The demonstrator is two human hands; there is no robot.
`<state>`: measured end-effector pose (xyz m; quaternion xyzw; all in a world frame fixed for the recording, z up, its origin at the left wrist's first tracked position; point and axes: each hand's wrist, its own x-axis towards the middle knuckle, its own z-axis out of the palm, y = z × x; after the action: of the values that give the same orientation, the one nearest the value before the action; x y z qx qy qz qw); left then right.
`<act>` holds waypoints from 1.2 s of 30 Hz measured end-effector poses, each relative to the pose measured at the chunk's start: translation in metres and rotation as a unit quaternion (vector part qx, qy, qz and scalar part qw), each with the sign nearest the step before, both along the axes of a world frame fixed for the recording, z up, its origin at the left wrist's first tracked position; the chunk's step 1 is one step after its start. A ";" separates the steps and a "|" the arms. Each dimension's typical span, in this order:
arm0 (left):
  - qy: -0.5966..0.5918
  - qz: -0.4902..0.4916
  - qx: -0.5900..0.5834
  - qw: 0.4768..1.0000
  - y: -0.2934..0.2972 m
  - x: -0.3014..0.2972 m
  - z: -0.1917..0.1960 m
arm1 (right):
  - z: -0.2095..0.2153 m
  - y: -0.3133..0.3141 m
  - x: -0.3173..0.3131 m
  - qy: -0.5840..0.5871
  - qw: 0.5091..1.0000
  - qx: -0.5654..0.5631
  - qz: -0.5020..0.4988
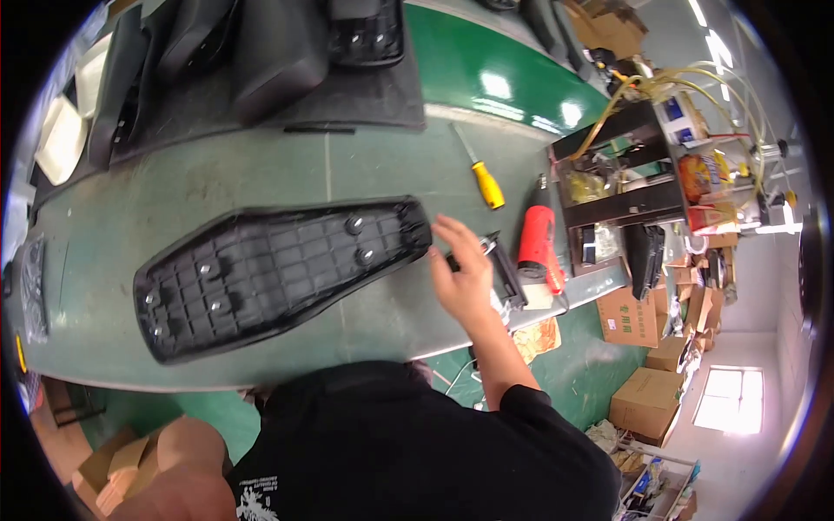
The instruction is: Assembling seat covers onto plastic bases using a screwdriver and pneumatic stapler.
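Note:
A long black motorcycle seat (pixel 287 260) lies upside down on the green worktable. Its ribbed plastic underside faces up, with several shiny metal studs on it. My right hand (pixel 465 269) is at the seat's narrow right end, fingers apart and fingertips right at its edge; whether they press on it I cannot tell. Just beyond that hand lies a black tool with a metal part (pixel 504 269), partly hidden by my hand. At the lower left only my bent left arm (pixel 182 464) shows, and the left hand is out of sight.
A yellow-handled screwdriver (pixel 488 185) and a red heat gun (pixel 539 234) lie right of the seat. Behind them stands a dark shelf rack (pixel 608 208) with bags. More black seats (pixel 278 61) rest on a dark mat at the back left. Cardboard boxes (pixel 645 401) stand on the floor.

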<state>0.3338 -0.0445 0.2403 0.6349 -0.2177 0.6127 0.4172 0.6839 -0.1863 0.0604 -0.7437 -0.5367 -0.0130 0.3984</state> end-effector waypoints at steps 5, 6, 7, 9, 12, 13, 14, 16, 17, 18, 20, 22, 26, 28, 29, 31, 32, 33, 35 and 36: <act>0.159 0.282 0.016 0.946 -0.002 -0.016 -0.038 | 0.023 -0.001 -0.017 -0.033 0.997 0.033 0.060; 0.312 0.290 0.044 0.904 0.010 0.001 -0.052 | 0.019 -0.001 -0.020 -0.046 0.995 0.047 0.079; 0.423 0.340 0.053 0.838 0.008 0.002 -0.079 | 0.016 0.005 -0.025 -0.039 0.992 0.041 0.113; 0.479 0.379 0.061 0.790 0.001 0.004 -0.138 | 0.019 0.007 -0.039 0.003 0.988 0.036 0.151; 0.504 0.417 0.090 0.751 -0.008 0.000 -0.182 | 0.017 0.013 -0.065 0.040 0.970 0.039 0.238; 0.497 0.439 0.091 0.742 -0.010 0.000 -0.187 | 0.014 0.016 -0.073 0.041 0.961 0.035 0.272; 0.505 0.441 0.091 0.736 -0.010 0.001 -0.191 | 0.011 0.019 -0.081 0.040 0.951 0.031 0.305; 0.449 0.462 0.097 0.759 -0.003 0.005 -0.194 | 0.005 0.033 -0.095 0.030 0.948 0.042 0.315; 0.455 0.455 0.069 0.763 -0.001 0.008 -0.186 | 0.007 0.037 -0.099 -0.003 0.948 0.030 0.317; 0.458 0.453 0.072 0.761 0.002 0.012 -0.172 | 0.013 0.042 -0.102 -0.037 0.949 0.016 0.314; 0.471 0.427 0.048 0.770 0.005 0.018 -0.148 | 0.026 0.052 -0.104 -0.039 0.950 0.033 0.307; 0.485 0.415 0.028 0.769 0.000 0.020 -0.136 | 0.035 0.054 -0.104 -0.012 0.939 -0.012 0.344; 0.529 0.354 -0.009 0.771 -0.002 0.020 -0.124 | 0.043 0.056 -0.110 0.068 0.939 -0.019 0.337; 0.521 0.361 -0.031 0.773 -0.004 0.018 -0.119 | 0.043 0.059 -0.111 0.086 0.934 -0.014 0.346; 0.520 0.368 -0.035 0.770 -0.007 0.018 -0.118 | 0.041 0.059 -0.111 0.084 0.935 0.000 0.345; 0.530 0.397 -0.008 0.749 -0.008 0.018 -0.110 | 0.049 0.066 -0.111 0.078 0.934 0.019 0.347; 0.509 0.396 -0.009 0.764 -0.005 0.019 -0.121 | 0.046 0.067 -0.109 0.087 0.934 0.001 0.347; 0.478 0.433 -0.008 0.764 -0.006 0.021 -0.129 | 0.037 0.070 -0.110 0.091 0.934 0.000 0.347; 0.473 0.441 -0.005 0.763 -0.005 0.024 -0.137 | 0.026 0.069 -0.107 0.102 0.932 -0.014 0.346; 0.467 0.440 0.004 0.767 -0.008 0.023 -0.139 | 0.025 0.069 -0.105 0.091 0.927 -0.006 0.364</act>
<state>0.3566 -0.0522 0.1012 0.8703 0.3051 0.3564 0.1497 0.5788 -0.1177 0.0858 -0.4977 -0.7320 0.2038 0.4182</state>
